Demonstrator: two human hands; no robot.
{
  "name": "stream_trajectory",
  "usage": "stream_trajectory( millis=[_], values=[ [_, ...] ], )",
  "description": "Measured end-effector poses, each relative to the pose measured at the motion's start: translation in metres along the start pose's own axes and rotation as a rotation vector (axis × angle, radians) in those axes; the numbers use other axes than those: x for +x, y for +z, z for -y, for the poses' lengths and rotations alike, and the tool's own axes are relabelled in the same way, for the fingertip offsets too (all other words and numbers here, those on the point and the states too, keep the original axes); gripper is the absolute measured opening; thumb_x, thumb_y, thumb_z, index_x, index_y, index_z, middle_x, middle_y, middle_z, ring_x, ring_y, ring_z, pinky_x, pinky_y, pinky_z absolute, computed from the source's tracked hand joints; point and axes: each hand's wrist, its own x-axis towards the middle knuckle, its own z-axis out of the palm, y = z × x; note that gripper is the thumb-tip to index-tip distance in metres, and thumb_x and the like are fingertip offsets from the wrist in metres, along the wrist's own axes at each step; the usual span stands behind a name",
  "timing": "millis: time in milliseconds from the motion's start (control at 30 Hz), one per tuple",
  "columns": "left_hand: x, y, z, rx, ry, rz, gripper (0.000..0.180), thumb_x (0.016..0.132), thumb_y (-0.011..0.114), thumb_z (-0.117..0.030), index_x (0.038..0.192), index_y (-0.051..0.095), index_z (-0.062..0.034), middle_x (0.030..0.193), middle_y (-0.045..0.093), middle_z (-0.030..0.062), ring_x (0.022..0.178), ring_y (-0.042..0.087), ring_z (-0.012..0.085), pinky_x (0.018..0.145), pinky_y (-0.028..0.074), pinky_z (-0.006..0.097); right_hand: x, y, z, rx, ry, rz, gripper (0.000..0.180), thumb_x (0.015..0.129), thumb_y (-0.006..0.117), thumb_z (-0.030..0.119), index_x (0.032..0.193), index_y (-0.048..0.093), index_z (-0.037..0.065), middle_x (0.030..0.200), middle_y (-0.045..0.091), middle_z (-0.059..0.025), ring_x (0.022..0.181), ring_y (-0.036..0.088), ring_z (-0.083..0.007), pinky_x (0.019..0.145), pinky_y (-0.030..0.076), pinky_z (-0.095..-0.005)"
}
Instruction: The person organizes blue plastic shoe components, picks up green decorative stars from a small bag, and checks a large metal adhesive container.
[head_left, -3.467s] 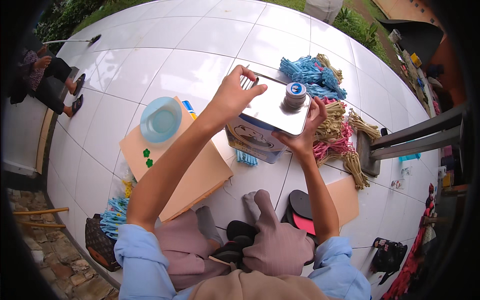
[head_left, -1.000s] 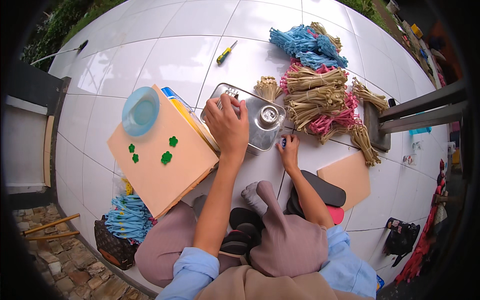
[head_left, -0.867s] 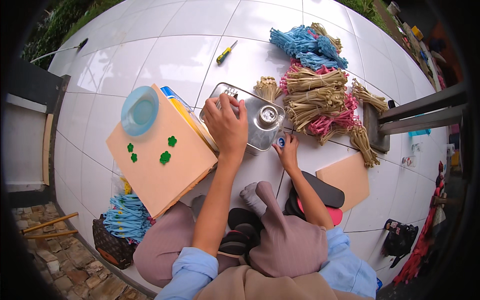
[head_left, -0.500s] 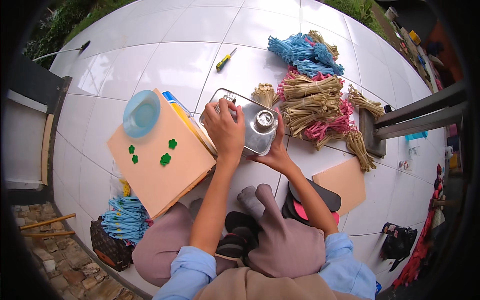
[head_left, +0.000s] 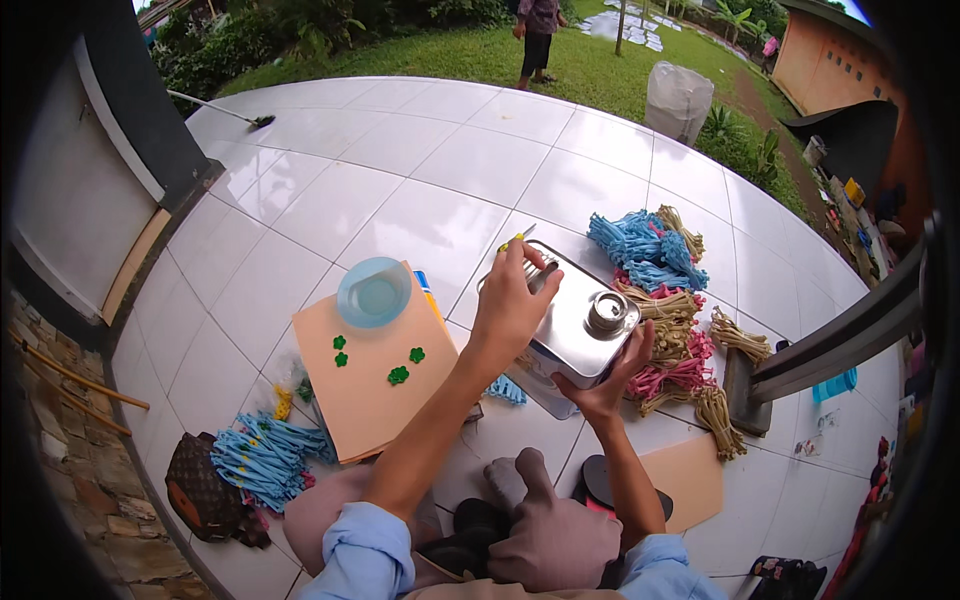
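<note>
Two hands closed on metal can [head_left: 578, 325], held above tiled floor [head_left: 420, 190]. Right hand [head_left: 605, 385] cupped under near edge, at can's 6 o'clock; left hand [head_left: 512, 305] gripped on handle end, at 9 o'clock. Straw bundles [head_left: 672, 335] seen beyond, at 3 o'clock.

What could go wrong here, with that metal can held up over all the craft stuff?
The can is off the floor in both hands, left hand on top, right hand at its lower edge. If the grip slips, it might drop onto the blue bundle beneath or the person's legs. I cannot tell whether the cap is tight; if loose, tilting might spill onto the board with its green pieces.
</note>
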Motion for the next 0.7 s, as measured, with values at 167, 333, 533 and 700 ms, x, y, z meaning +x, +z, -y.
stream_trajectory(
  millis=[167,333,533,700],
  values=[
    [0.032,-0.072,-0.061,-0.211,0.203,0.206,0.061,0.088,0.046,-0.057,0.12,0.04,-0.0044,0.101,0.057,0.0139,0.087,0.06,0.0206,0.078,0.047,0.033,0.076,-0.02,0.077,-0.015,-0.106,-0.032,0.132,0.05,0.087,0.032,0.141,-0.007,0.015,0.133,0.022,-0.024,0.121,0.038,-0.0356,0.101,0.036,-0.0475],
    [-0.007,-0.118,-0.01,-0.227,0.597,-0.264,0.066,0.087,0.052,-0.049,0.129,0.031,-0.0032,0.125,0.039,0.0131,0.123,0.033,0.0274,0.105,0.025,0.044,0.109,0.012,0.133,0.129,-0.187,-0.007,0.127,0.051,0.084,0.033,0.142,-0.003,0.019,0.133,0.029,-0.0245,0.12,0.041,-0.0367,0.104,0.033,-0.0495],
    [-0.095,-0.161,0.094,-0.585,0.006,-0.096,0.11,0.073,0.055,-0.069,0.142,-0.008,-0.0115,0.145,0.008,0.0248,0.138,0.006,0.034,0.112,0.006,0.048,0.115,0.083,0.193,0.626,0.106,0.101,0.117,0.054,0.08,0.018,0.144,0.004,0.021,0.124,0.045,-0.0194,0.115,0.046,-0.0341,0.098,0.039,-0.0476],
    [-0.148,-0.179,0.113,-0.988,-0.007,-0.268,0.097,0.076,0.047,-0.071,0.145,0.001,-0.0217,0.149,0.013,0.001,0.137,0.016,0.021,0.11,0.017,0.045,0.099,0.156,0.213,0.845,0.237,0.297,0.118,0.057,0.076,0.01,0.144,-0.003,0.019,0.128,0.043,-0.0193,0.116,0.046,-0.0309,0.098,0.038,-0.0417]
  ],
)
